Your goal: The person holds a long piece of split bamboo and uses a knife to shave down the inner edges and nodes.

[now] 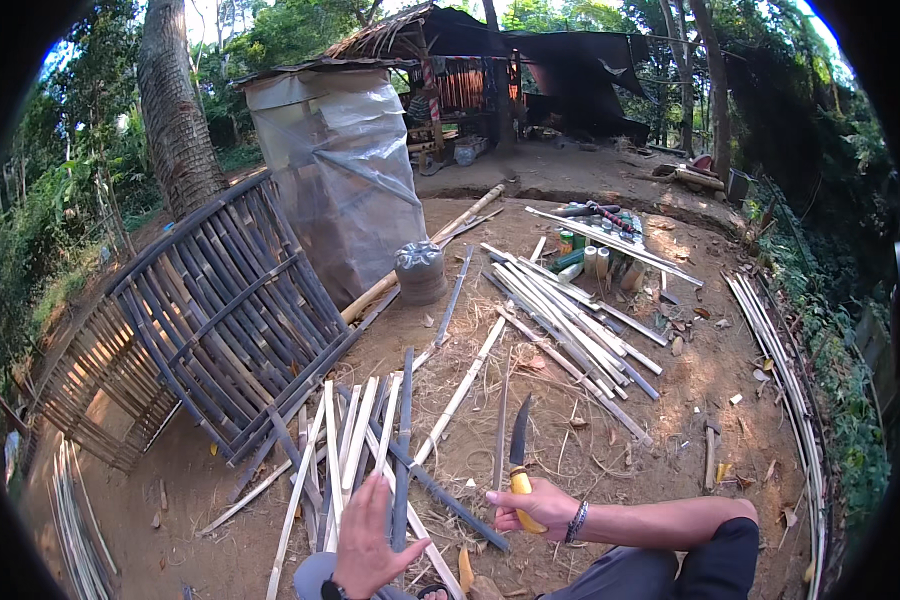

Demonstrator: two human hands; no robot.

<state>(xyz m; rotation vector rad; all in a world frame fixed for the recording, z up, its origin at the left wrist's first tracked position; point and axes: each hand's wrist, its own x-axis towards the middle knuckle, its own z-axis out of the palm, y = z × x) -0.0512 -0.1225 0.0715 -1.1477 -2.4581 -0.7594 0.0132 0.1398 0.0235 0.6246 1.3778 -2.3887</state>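
Observation:
My right hand (552, 508) is wrapped round the pale yellow handle of a knife (519, 440), whose dark curved blade points up and away from me. Stretched fingers and a thumb held apart show my left hand (368, 538) open, with nothing in it. Just beyond and partly beneath it lies a bundle of split bamboo strips (358, 432), some pale and some dark. Whether the left palm touches the strips I cannot tell. Between the two hands, a dark strip (450, 500) slants along the ground.
Farther out lies a larger pile of bamboo strips (560, 315). A dark bamboo slat panel (232, 310) leans at the left, near a plastic-covered booth (335, 170) and a large plastic bottle (420, 272). A hammer (711, 450) rests at the right, before long strips (785, 370).

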